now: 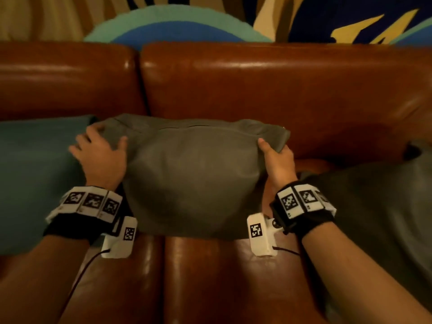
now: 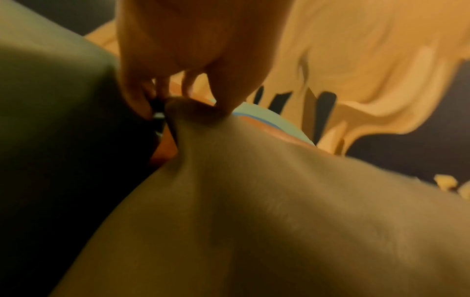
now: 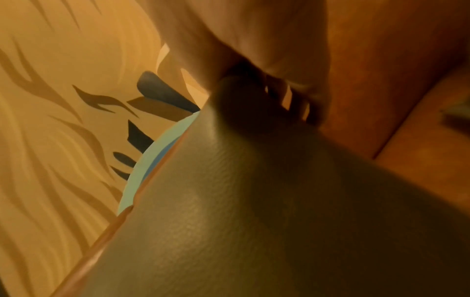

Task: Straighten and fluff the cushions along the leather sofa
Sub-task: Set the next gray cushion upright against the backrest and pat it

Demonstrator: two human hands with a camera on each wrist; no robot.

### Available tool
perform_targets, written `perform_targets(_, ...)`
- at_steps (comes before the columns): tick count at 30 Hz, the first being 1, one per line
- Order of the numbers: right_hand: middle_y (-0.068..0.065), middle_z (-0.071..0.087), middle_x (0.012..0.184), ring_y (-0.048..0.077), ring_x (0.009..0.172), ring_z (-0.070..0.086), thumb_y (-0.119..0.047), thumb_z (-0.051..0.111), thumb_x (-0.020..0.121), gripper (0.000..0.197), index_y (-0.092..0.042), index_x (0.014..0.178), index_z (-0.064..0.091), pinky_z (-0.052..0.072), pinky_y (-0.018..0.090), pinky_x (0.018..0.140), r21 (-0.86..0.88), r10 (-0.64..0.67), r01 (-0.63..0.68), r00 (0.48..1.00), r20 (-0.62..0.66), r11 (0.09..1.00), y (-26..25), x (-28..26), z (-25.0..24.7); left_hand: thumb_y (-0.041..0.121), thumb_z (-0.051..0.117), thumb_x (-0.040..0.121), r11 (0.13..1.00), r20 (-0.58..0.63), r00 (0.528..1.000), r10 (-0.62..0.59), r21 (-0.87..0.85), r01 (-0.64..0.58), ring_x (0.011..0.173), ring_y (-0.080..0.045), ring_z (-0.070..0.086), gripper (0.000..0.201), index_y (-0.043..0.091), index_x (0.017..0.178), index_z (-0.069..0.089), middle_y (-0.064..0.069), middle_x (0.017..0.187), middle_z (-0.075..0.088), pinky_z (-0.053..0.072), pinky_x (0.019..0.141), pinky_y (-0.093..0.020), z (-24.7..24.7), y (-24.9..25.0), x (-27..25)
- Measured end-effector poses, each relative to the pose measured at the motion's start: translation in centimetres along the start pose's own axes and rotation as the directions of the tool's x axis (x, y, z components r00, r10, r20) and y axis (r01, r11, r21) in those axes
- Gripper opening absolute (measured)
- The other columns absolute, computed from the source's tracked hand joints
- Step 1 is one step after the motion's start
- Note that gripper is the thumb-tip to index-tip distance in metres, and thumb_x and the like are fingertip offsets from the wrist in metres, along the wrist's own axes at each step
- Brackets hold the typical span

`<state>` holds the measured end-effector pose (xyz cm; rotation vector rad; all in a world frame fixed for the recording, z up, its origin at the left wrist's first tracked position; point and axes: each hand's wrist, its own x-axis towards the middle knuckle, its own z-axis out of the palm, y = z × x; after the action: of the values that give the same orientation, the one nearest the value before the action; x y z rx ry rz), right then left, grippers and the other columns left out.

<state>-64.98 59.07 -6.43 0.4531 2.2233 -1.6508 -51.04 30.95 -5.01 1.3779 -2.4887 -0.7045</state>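
A grey-green cushion [image 1: 194, 174] stands on the brown leather sofa [image 1: 257, 90], leaning toward its backrest. My left hand [image 1: 100, 148] grips its upper left corner, thumb in front and fingers over the top. My right hand [image 1: 275, 155] grips the upper right corner, thumb on the front face and fingers behind. In the left wrist view my left hand [image 2: 183, 100] pinches the bunched corner of the cushion [image 2: 279, 211]. In the right wrist view my right hand [image 3: 254, 80] is curled round the cushion [image 3: 254, 201] corner.
A teal cushion [image 1: 35, 178] lies on the seat directly left of the held one. Another grey cushion [image 1: 378, 206] lies at the right. Behind the sofa is a wall with a painted blue, teal and yellow pattern [image 1: 177, 26]. Bare seat leather [image 1: 210, 277] shows in front.
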Motion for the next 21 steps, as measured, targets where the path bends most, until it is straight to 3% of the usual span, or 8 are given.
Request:
perform_targets(5,0.005,0.073,0.110,0.023,0.104,0.069,-0.037,0.069,0.089,0.024,-0.020,0.105,0.073,0.053,0.046,0.098,0.000,-0.154,0.155,0.981,-0.117,0.988,-1.8,-0.5,-0.7,0.014,0.065,0.091,0.960,-0.030,0.998,0.055,-0.272,-0.061,0.121,-0.031,0.052,0.054,0.005,0.139,0.042,-0.015,0.122,0.062,0.036,0.105,-0.034,-0.3,0.6,1.0)
perform_targets(9,-0.006,0.074,0.099,0.009,0.095,0.072,-0.031,0.071,0.090,0.007,-0.024,0.090,0.072,0.058,0.032,0.087,0.114,-0.304,0.335,0.926,-0.224,0.935,-4.5,-1.6,-3.9,0.020,0.069,0.087,0.901,-0.134,0.987,0.094,-0.410,-0.141,0.081,-0.010,0.057,0.046,0.011,0.129,0.052,0.006,0.088,0.059,0.038,0.071,-0.006,-2.3,1.7,0.5)
perform_targets(10,-0.008,0.073,0.098,0.006,0.091,0.072,-0.029,0.069,0.092,0.007,-0.022,0.095,0.071,0.058,0.028,0.082,0.139,-0.297,0.334,0.926,-0.232,0.932,-5.0,-1.4,-4.7,0.023,0.071,0.085,0.893,-0.127,0.986,0.109,-0.423,-0.154,0.076,-0.009,0.056,0.046,0.014,0.126,0.053,0.007,0.084,0.058,0.039,0.069,-0.005,-2.2,1.8,0.5)
perform_targets(12,-0.001,0.073,0.104,0.011,0.093,0.071,-0.031,0.070,0.091,0.027,-0.016,0.113,0.069,0.059,0.034,0.084,0.107,-0.233,0.257,0.953,-0.193,0.961,-4.3,0.2,-5.5,0.028,0.075,0.080,0.909,-0.026,0.990,0.136,-0.395,-0.135,0.090,-0.020,0.061,0.055,0.015,0.127,0.050,-0.005,0.095,0.061,0.046,0.085,-0.019,-1.1,2.0,0.4)
perform_targets(14,0.009,0.068,0.123,0.026,0.109,0.067,-0.051,0.082,0.072,0.075,-0.014,0.132,0.058,0.054,0.051,0.096,-0.031,-0.133,0.130,0.982,-0.136,0.991,-2.9,1.9,-6.0,0.035,0.072,0.082,0.935,0.151,0.985,0.085,-0.352,-0.027,0.117,-0.033,0.052,0.066,0.015,0.137,0.042,-0.018,0.127,0.051,0.040,0.102,-0.036,0.3,2.4,0.3)
perform_targets(16,0.010,0.056,0.135,0.028,0.117,0.060,-0.059,0.089,0.052,0.105,-0.018,0.138,0.043,0.049,0.051,0.101,-0.178,-0.173,0.135,0.959,-0.223,0.975,-2.1,3.1,-6.6,0.046,0.062,0.089,0.923,0.276,0.960,-0.039,-0.358,0.140,0.128,-0.035,0.041,0.066,0.019,0.144,0.037,-0.015,0.143,0.032,0.030,0.108,-0.034,0.9,2.8,-0.2)
perform_targets(19,0.012,0.049,0.130,0.024,0.109,0.053,-0.036,0.087,0.072,0.073,-0.011,0.128,0.047,0.045,0.034,0.093,-0.369,-0.436,0.316,0.845,-0.309,0.874,-3.4,2.9,-7.5,0.056,0.061,0.086,0.883,0.190,0.975,-0.114,-0.430,0.187,0.130,-0.032,0.039,0.063,0.017,0.135,0.052,-0.014,0.143,0.031,0.027,0.111,-0.029,0.9,1.9,0.1)
perform_targets(21,0.010,0.059,0.118,0.019,0.099,0.055,-0.035,0.084,0.076,0.054,-0.008,0.116,0.059,0.042,0.026,0.085,-0.450,-0.467,0.320,0.843,-0.266,0.834,-3.0,2.9,-8.3,0.058,0.071,0.076,0.891,0.118,0.988,-0.102,-0.431,0.143,0.122,-0.030,0.051,0.070,0.012,0.126,0.060,-0.015,0.132,0.051,0.040,0.106,-0.033,0.7,1.3,0.2)
